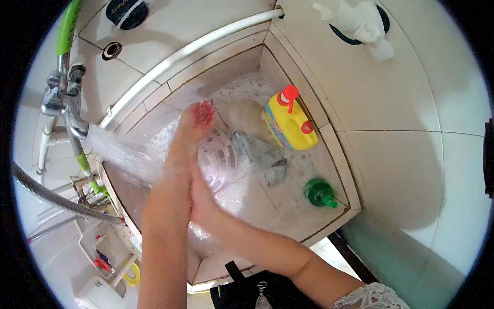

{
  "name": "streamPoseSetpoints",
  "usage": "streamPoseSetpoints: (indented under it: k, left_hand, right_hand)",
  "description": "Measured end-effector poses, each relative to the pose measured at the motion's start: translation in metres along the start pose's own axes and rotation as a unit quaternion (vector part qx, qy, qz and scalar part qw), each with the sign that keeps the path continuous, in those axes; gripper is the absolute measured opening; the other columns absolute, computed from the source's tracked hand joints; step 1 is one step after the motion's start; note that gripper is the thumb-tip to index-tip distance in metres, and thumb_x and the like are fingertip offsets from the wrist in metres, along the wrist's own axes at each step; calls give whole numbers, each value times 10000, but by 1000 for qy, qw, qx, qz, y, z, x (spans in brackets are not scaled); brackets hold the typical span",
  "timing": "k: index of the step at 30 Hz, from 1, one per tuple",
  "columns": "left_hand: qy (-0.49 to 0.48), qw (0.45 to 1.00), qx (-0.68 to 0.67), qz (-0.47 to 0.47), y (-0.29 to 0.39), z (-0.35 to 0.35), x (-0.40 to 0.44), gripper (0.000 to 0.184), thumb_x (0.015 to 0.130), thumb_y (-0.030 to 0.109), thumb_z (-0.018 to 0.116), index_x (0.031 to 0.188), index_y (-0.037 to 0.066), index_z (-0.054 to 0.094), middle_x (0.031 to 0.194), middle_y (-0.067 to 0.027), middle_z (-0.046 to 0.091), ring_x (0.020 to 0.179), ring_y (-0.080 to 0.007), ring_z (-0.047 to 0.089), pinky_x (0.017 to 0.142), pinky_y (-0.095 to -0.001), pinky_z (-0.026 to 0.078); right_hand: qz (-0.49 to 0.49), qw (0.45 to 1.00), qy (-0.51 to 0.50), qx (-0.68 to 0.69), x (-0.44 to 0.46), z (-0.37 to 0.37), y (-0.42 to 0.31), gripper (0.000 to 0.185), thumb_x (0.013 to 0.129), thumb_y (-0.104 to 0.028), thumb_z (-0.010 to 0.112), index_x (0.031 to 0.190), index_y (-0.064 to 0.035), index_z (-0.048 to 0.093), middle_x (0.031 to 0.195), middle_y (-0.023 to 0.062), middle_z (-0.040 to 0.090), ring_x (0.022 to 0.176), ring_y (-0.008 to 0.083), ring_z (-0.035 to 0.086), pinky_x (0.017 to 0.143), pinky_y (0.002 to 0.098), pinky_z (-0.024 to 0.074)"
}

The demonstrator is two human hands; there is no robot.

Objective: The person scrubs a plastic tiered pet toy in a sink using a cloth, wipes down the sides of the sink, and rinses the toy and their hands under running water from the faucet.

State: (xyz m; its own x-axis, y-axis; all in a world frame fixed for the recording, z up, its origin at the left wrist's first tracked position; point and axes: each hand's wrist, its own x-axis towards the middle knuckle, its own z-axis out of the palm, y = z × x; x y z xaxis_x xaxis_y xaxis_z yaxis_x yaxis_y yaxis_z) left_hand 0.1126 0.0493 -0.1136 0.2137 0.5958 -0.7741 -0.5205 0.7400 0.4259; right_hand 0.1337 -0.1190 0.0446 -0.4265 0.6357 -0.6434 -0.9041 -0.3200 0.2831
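Note:
My left hand (pixel 198 117) is over the tiled basin (pixel 265 193), its reddish fingers curled loosely; whether anything is in them is not visible. My right hand (pixel 201 203) lies against the left forearm, near the wrist, its fingers partly hidden behind that arm. Water (pixel 121 154) pours from the metal faucet (pixel 76 123) toward the left forearm. Just beyond both hands is a pale pink slotted plastic basket (pixel 218 159). A wet grey cloth (pixel 260 154) lies in the basin to the right of the basket, with suds around it.
A yellow bottle with a red pump (pixel 296 126) and a green pump bottle (pixel 320 192) stand on the right side of the basin. A white pipe (pixel 200 44) runs along the back edge. A flexible metal hose (pixel 62 201) crosses at the left.

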Motion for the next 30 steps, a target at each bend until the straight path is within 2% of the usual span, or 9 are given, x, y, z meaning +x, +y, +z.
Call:
streamPoseSetpoints:
  k: [5, 6, 8, 11, 13, 16, 19, 22, 30]
  left_hand:
    - [-80, 978, -174, 79, -34, -2, -114, 163, 854, 142, 504, 941, 21, 572, 875, -71, 590, 803, -191, 560, 727, -298, 470]
    - [-64, 982, -172, 49, -46, -12, -128, 164, 852, 130, 511, 959, 20, 568, 901, -70, 585, 832, -195, 557, 738, -296, 466]
    - [-35, 985, -170, -1, -62, -31, -156, 178, 847, 107, 526, 997, 16, 559, 952, -69, 577, 889, -202, 551, 761, -292, 459]
    - [-76, 981, -177, -35, -82, -56, -171, 275, 846, 112, 542, 1103, 15, 522, 1029, -85, 557, 935, -211, 537, 826, -316, 442]
    - [-64, 987, 75, 130, -85, -58, -167, 438, 832, 191, 553, 1236, 58, 451, 1178, -90, 516, 1075, -237, 487, 893, -382, 399]
    - [-40, 759, 517, 394, -70, -51, -163, 501, 813, 237, 564, 1281, 121, 427, 1263, -92, 473, 1188, -271, 402, 918, -481, 355]
    - [46, 534, 730, 424, -49, -58, -165, 525, 767, 211, 620, 1263, 167, 453, 1308, -108, 428, 1257, -316, 309, 908, -580, 325]
    - [38, 570, 735, 366, -55, -83, -172, 556, 709, 177, 676, 1231, 171, 483, 1324, -127, 385, 1263, -370, 268, 898, -635, 303]
    - [41, 550, 778, 302, -83, -133, -273, 575, 662, 139, 698, 1202, 147, 501, 1303, -126, 379, 1243, -416, 272, 957, -532, 318]
  right_hand:
    - [-144, 902, 53, -404, 35, -71, -88, 457, 818, -355, 600, 1169, -77, 506, 1119, 81, 566, 979, 197, 551, 841, 350, 436]
    - [-207, 800, 85, -556, 56, -116, -103, 450, 802, -302, 624, 1168, -71, 504, 1122, 92, 564, 992, 214, 549, 851, 352, 430]
    - [-454, 375, 215, -779, 43, -133, -136, 484, 750, -251, 655, 1177, -80, 506, 1148, 119, 550, 1014, 264, 540, 872, 352, 415]
    - [-350, 191, 200, -895, 26, -177, -174, 507, 724, -256, 668, 1179, -98, 508, 1145, 128, 549, 1008, 291, 535, 879, 355, 411]
    - [-270, 59, 187, -943, 20, -195, -184, 523, 707, -259, 677, 1180, -111, 509, 1143, 134, 548, 1004, 310, 532, 884, 357, 409]
    - [-256, 345, 205, -880, 20, -173, -181, 315, 751, -258, 639, 1020, -97, 609, 871, 125, 616, 807, 313, 582, 734, 368, 454]
    - [-166, 446, 221, -851, 25, -112, -165, 326, 781, -290, 648, 1030, -87, 592, 914, 83, 629, 833, 231, 594, 761, 343, 460]
    - [-188, 775, 145, -585, 20, -67, -129, 272, 825, -275, 620, 948, -33, 605, 835, 38, 631, 760, 172, 588, 669, 324, 457]
    - [-117, 764, 63, -631, 20, -21, -58, 277, 836, -278, 603, 933, -18, 604, 910, 55, 616, 786, 150, 573, 682, 275, 447]
